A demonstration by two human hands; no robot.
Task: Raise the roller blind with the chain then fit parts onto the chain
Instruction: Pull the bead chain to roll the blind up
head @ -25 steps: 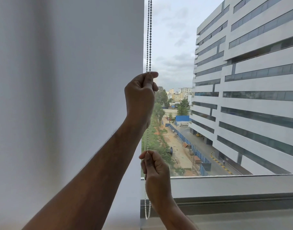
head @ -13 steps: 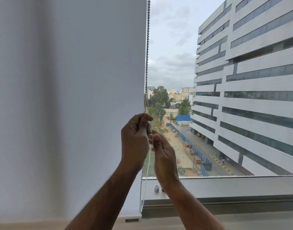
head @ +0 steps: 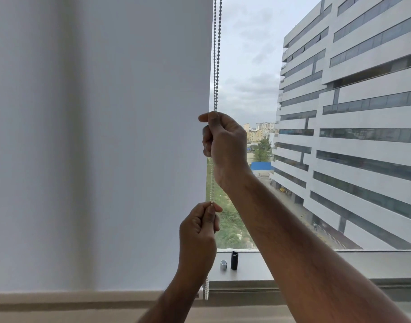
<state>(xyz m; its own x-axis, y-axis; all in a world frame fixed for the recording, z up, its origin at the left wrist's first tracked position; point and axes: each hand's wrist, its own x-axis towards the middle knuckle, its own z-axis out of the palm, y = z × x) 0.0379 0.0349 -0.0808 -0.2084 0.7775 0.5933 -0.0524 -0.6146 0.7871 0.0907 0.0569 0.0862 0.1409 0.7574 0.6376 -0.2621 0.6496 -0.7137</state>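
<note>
The white roller blind (head: pixel 95 136) covers the left half of the window, and its bottom edge hangs just above the sill. Its beaded chain (head: pixel 216 54) drops along the blind's right edge. My right hand (head: pixel 225 145) is shut on the chain high up, pinching it between thumb and fingers. My left hand (head: pixel 197 231) is shut on the same chain lower down, and the chain's loop hangs below it. Two small parts stand on the window sill (head: pixel 339 264): a grey cylinder (head: pixel 223 265) and a taller black piece (head: pixel 234 260).
Through the glass on the right I see a large white office building (head: pixel 351 113), with trees and a road far below. A beige ledge (head: pixel 71 306) runs under the blind along the bottom of the view.
My left hand pulled down from the top grip while my right hand went up past it to grip higher. The blind's bottom edge has risen a little.
</note>
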